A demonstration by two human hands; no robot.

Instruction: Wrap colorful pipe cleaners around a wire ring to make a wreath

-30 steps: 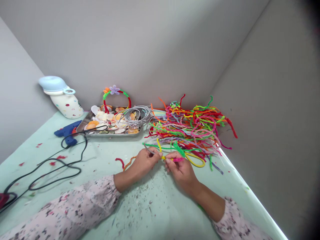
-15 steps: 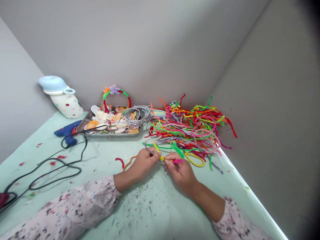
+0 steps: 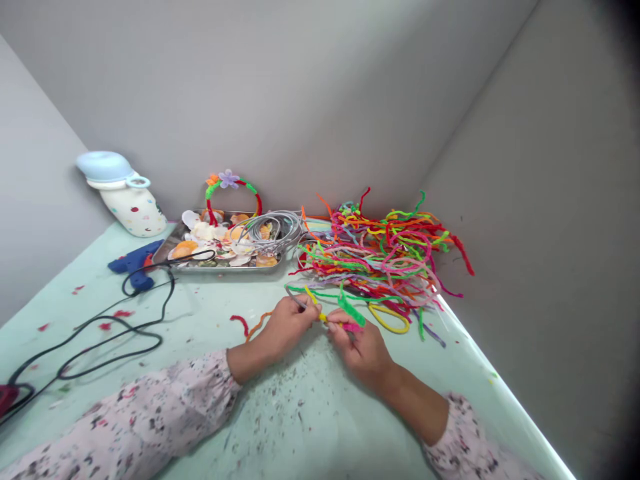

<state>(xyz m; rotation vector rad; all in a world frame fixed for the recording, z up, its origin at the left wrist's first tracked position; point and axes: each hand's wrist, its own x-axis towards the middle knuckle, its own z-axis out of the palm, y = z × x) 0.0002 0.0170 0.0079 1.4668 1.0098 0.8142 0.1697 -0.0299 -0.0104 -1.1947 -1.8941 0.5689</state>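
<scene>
the scene is taken from one camera worn on the head, pointed forward and down across the table (image 3: 300, 433). the left hand (image 3: 287, 325) and right hand (image 3: 364, 350) are framed close, below centre; the corner of two grey walls (image 3: 320, 100) is faced beyond.

Tray (image 3: 173, 250) left of pipe-cleaner pile (image 3: 380, 257)

Both forearms slant up from the bottom edge and converge at lower centre of the frame. The left hand (image 3: 287, 327) and right hand (image 3: 363, 350) lie knuckles up, with fingertips pinched shut and almost meeting.
</scene>
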